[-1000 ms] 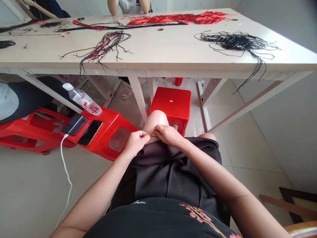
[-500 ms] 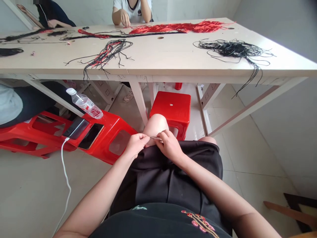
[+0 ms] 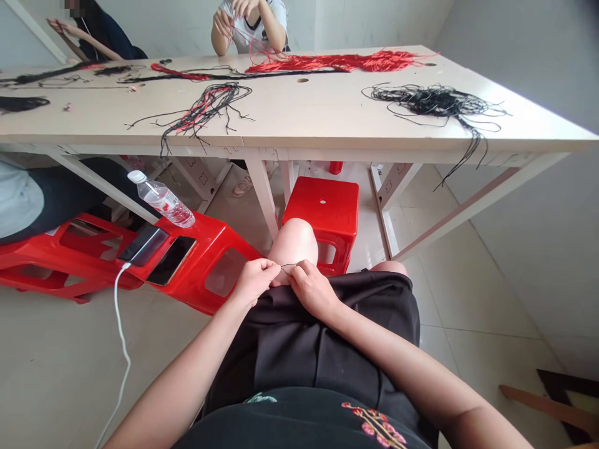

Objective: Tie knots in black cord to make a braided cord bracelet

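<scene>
A thin black cord (image 3: 288, 265) runs between my two hands, just above my knee and the dark skirt. My left hand (image 3: 255, 280) pinches one part of it between thumb and fingertips. Close by on the right, my right hand (image 3: 312, 289) has its fingers closed on the other part. Most of the cord is hidden in the fingers. On the table ahead lie a bundle of black and red cords (image 3: 206, 109) and, farther right, a loose heap of black cords (image 3: 440, 101).
The pale table (image 3: 299, 118) spans the front. A long pile of red cords (image 3: 337, 61) lies near its far edge, before a co-worker (image 3: 253, 25). Left of me, a red stool (image 3: 206, 234) bears a water bottle (image 3: 163, 199), a phone (image 3: 172, 259) and a power bank (image 3: 143, 244). Another red stool (image 3: 322, 202) stands ahead.
My hands stay close together, and the cord between them now bows into a small loop. The co-worker opposite has raised both hands, lifting red cord from the pile. The view has tilted slightly.
</scene>
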`<state>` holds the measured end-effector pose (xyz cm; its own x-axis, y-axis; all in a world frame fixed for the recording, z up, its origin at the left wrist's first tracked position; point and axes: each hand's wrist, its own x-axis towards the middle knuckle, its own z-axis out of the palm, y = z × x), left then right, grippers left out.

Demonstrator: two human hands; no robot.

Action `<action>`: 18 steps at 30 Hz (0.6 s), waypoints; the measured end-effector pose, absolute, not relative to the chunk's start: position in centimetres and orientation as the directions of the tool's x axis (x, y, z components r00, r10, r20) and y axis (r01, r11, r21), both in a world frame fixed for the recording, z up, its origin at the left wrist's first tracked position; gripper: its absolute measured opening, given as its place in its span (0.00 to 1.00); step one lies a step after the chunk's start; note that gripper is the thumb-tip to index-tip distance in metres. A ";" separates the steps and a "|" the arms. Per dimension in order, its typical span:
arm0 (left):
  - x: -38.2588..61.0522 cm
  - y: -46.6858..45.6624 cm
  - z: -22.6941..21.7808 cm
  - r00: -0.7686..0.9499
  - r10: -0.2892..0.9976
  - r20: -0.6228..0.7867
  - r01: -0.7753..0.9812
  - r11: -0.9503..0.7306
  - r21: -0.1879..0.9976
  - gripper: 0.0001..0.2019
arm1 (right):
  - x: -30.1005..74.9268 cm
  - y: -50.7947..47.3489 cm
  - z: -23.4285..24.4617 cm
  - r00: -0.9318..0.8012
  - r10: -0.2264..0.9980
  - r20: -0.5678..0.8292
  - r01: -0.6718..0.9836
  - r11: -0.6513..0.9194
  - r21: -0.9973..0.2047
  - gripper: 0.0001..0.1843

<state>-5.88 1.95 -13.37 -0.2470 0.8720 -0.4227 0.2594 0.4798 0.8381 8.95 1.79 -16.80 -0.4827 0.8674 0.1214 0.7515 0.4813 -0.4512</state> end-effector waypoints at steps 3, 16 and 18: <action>-6.3 1.7 -13.7 -0.261 0.868 -0.422 0.264 0.484 0.834 0.06 | 10.2 0.9 -16.2 -0.409 0.912 -0.016 0.776 0.338 -0.533 0.10; -6.7 1.7 -14.5 -0.274 0.857 -0.437 0.263 0.503 0.823 0.05 | 12.0 -1.3 -17.5 -0.461 0.886 0.049 0.576 0.341 -0.743 0.12; -6.6 1.8 -14.4 -0.278 0.853 -0.443 0.261 0.510 0.819 0.06 | 11.2 -0.8 -18.0 -0.380 0.915 0.136 0.603 0.357 -0.713 0.14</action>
<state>-6.65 1.77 -14.40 -0.2781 0.8525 -0.4425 0.2607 0.5104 0.8195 11.15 -0.82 -18.01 -0.3802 0.9149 0.1360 0.6032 0.3567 -0.7134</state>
